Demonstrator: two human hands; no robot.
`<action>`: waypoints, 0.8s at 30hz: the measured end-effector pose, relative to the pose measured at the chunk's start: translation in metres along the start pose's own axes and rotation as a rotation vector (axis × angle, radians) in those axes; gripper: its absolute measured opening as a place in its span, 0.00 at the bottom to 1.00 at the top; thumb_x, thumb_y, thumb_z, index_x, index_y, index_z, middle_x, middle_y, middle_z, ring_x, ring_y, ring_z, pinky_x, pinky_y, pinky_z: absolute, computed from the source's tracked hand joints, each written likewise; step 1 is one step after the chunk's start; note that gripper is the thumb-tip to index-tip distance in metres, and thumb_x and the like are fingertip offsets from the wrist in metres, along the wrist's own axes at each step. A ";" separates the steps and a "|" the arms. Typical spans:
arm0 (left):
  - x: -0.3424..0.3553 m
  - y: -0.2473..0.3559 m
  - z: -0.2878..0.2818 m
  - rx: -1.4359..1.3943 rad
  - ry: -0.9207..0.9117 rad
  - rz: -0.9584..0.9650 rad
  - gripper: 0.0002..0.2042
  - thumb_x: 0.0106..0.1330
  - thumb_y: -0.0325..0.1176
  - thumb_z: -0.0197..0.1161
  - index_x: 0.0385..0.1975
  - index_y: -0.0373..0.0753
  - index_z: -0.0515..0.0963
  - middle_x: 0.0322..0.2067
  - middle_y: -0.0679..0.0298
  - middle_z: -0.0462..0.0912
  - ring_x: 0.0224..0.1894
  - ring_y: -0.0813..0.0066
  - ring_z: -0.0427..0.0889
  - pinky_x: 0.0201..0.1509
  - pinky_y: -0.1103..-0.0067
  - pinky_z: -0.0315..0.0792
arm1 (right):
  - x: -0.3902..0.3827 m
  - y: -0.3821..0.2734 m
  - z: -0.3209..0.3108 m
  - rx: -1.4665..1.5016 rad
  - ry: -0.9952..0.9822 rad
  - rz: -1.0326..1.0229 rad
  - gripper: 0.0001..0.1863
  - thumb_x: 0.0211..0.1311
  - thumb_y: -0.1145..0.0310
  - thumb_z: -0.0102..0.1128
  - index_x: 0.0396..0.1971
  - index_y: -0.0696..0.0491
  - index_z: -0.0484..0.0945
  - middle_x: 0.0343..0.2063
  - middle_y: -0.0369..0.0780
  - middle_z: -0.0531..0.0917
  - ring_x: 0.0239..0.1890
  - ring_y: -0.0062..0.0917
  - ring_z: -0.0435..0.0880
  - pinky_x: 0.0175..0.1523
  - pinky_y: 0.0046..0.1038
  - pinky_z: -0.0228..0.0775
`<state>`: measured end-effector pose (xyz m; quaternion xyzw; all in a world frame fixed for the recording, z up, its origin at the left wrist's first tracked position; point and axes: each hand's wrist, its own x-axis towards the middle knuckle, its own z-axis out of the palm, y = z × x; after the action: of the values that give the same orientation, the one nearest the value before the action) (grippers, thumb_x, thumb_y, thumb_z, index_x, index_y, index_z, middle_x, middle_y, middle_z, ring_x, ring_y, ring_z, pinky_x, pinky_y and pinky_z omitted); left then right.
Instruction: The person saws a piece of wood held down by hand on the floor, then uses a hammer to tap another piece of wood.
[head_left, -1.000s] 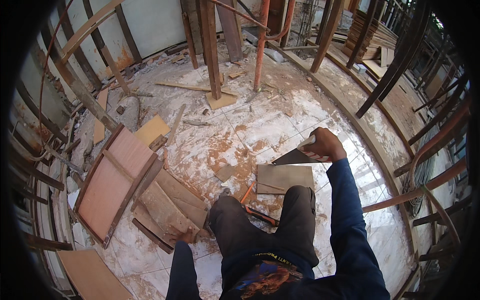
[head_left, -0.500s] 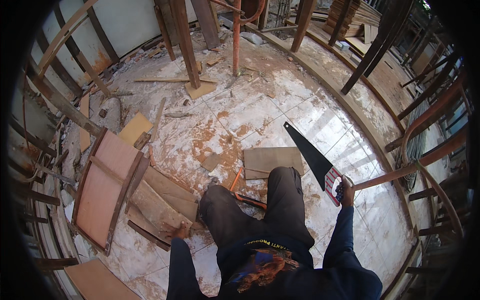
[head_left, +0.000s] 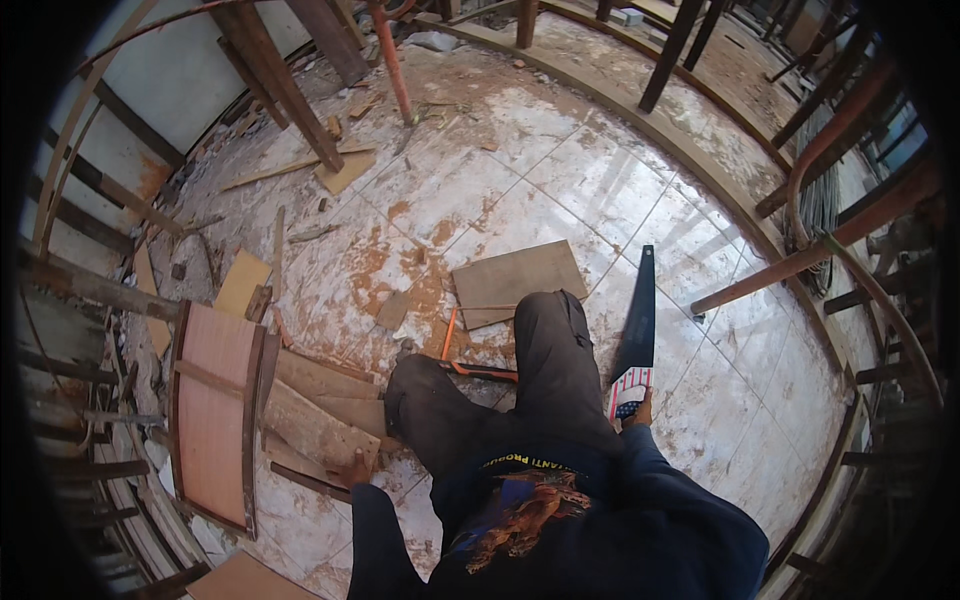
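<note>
The person's bare right hand (head_left: 641,408) has drawn back from near the grey-brown rectangular board's (head_left: 518,283) far right corner to beside the right thigh. The handsaw with a tapering black blade (head_left: 638,315) and red-and-white handle, earlier pointing leftward, now points forward, away from the body.

Upper left, you had a pale wall (head_left: 165,75) with a rusty stain (head_left: 153,177) | ahead of you, a brown post (head_left: 283,90) stood with its foot at a tan board (head_left: 350,170) | farther right, a red pole (head_left: 390,65) rose | to your right, a rusty pipe (head_left: 770,275) slanted near a wire bundle (head_left: 822,205) | around you, pale tiles (head_left: 735,420) lay streaked with dirt (head_left: 443,233)
</note>
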<state>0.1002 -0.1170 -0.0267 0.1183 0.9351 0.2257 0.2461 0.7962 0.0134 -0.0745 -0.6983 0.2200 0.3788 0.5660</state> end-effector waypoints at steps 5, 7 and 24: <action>-0.008 0.035 0.039 -0.002 0.174 -0.149 0.61 0.50 0.58 0.73 0.71 0.28 0.39 0.59 0.34 0.71 0.62 0.41 0.73 0.66 0.64 0.68 | 0.059 -0.043 -0.024 -0.229 -0.650 -0.012 0.24 0.66 0.51 0.56 0.54 0.52 0.77 0.49 0.43 0.82 0.48 0.39 0.83 0.52 0.42 0.77; 0.014 0.002 -0.021 0.051 0.243 -0.205 0.55 0.47 0.57 0.76 0.66 0.23 0.55 0.60 0.34 0.71 0.63 0.44 0.72 0.66 0.67 0.68 | 0.033 -0.001 -0.017 -0.480 -0.619 -0.079 0.23 0.65 0.54 0.56 0.52 0.55 0.78 0.46 0.45 0.83 0.48 0.35 0.84 0.49 0.39 0.79; -0.043 0.067 -0.054 -1.145 0.084 -0.030 0.36 0.65 0.47 0.68 0.66 0.31 0.61 0.62 0.53 0.70 0.62 0.63 0.71 0.64 0.72 0.68 | -0.118 -0.095 0.143 -0.705 -0.697 -0.458 0.35 0.65 0.47 0.59 0.62 0.59 0.69 0.60 0.50 0.74 0.59 0.39 0.76 0.60 0.40 0.67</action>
<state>0.1159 -0.0931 0.0649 -0.0562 0.6746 0.6970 0.2367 0.7537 0.1605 0.0660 -0.7091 -0.2787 0.5055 0.4050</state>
